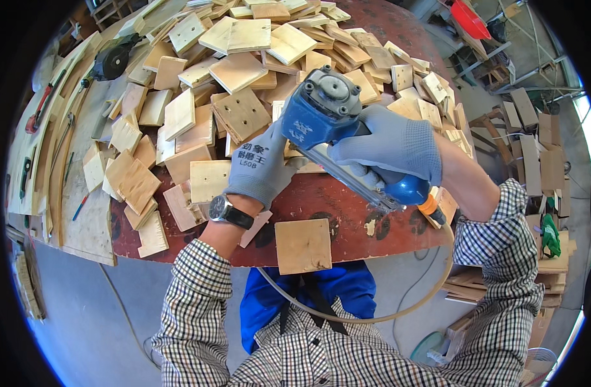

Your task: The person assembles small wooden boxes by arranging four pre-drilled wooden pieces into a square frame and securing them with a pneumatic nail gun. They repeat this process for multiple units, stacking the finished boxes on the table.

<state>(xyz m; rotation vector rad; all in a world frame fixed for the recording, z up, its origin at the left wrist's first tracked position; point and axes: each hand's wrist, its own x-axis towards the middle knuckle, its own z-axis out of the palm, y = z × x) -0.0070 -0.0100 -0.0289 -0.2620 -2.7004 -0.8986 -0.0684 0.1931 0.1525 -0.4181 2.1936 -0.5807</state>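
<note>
A blue air nail gun with a metal magazine is held up over the front part of the red table. My right hand, in a grey glove, is wrapped round its handle. My left hand, gloved too, is closed against the left side of its head; most of the fingers are hidden behind the tool. An orange fitting joins the handle to a clear air hose. Below the hands, a square plywood block lies at the table's front edge, overhanging it slightly.
A large heap of plywood blocks covers the far part of the red table. On the wooden board at left lie a black round tool, a red-handled tool and a pen. The hose loops across my lap. Cardboard boxes stand at right.
</note>
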